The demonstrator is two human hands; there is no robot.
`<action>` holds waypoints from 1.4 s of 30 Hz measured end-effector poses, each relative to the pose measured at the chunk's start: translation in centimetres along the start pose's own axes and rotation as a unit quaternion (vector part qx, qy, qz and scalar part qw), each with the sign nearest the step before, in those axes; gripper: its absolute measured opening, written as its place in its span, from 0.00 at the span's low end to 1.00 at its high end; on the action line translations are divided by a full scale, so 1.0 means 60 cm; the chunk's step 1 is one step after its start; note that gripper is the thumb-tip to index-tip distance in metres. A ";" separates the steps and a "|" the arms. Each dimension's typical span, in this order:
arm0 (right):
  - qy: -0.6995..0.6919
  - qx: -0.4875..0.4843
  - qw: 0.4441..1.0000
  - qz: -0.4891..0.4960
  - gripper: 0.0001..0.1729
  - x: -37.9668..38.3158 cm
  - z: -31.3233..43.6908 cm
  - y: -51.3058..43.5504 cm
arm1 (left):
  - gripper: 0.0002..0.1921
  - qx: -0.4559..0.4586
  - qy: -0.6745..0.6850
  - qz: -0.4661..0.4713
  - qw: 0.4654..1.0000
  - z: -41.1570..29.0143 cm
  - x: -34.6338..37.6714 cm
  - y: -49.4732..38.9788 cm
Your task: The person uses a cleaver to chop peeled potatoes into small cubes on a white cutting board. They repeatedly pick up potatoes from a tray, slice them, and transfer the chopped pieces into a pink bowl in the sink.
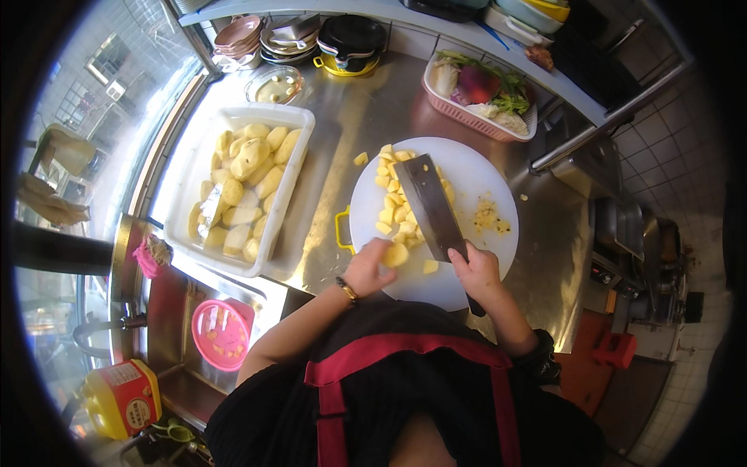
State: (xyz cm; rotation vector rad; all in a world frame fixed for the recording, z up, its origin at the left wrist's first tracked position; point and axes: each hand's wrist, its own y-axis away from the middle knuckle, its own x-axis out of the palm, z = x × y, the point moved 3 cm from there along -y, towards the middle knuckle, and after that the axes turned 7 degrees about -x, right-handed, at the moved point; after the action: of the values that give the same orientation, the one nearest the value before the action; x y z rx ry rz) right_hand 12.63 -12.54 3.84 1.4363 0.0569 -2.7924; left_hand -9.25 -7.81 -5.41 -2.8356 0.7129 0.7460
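Observation:
My left hand (369,269) grips a peeled piece of potato (396,255) over the lower left of a round white cutting board (467,280). In my right hand (478,271) is the handle of a broad cleaver (429,201). Its dark blade slants up and to the left, lying over part of a heap of cut potato chunks (388,201). One loose potato chunk (430,267) rests between my hands. Small potato scraps (489,217) are scattered on the board's right side. Another potato piece (361,159) lies off the board, at its upper left edge.
Left of the board stands a white plastic tub (297,169) of peeled potatoes (239,192) in water. A pink-and-white basket (467,119) of vegetables sits behind. Stacked dishes (286,44) and pans (352,38) line the back. A sink (175,327) holding a pink basin (222,335) is at the left.

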 end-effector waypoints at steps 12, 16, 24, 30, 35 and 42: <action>0.095 -0.018 0.988 0.122 0.20 0.057 0.033 0.002 | 0.11 -0.101 -0.170 -0.129 0.972 0.059 -0.025 0.002; 0.118 0.004 0.984 0.136 0.19 0.045 0.031 0.002 | 0.15 -0.013 -0.150 -0.089 0.985 0.038 -0.019 0.007; 0.152 -0.061 0.960 0.226 0.14 0.039 0.056 0.013 | 0.16 -0.002 -0.105 -0.061 0.993 0.041 -0.019 0.002; 0.153 -0.068 0.955 0.245 0.14 0.041 0.052 0.012 | 0.16 0.010 -0.104 -0.067 0.992 0.043 -0.019 0.002; 0.132 -0.055 0.963 0.227 0.14 0.093 0.042 -0.016 | 0.17 0.026 -0.112 -0.077 0.990 0.040 -0.019 0.002; 0.129 -0.026 0.972 0.196 0.17 0.073 0.061 -0.016 | 0.21 -0.007 -0.140 -0.101 0.985 0.038 -0.007 0.003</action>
State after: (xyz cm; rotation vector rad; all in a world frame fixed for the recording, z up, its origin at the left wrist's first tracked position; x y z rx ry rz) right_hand 7.10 -11.61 2.43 1.5861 -0.1379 -2.2678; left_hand -10.67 -7.24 -7.18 -2.6811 0.3740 1.0848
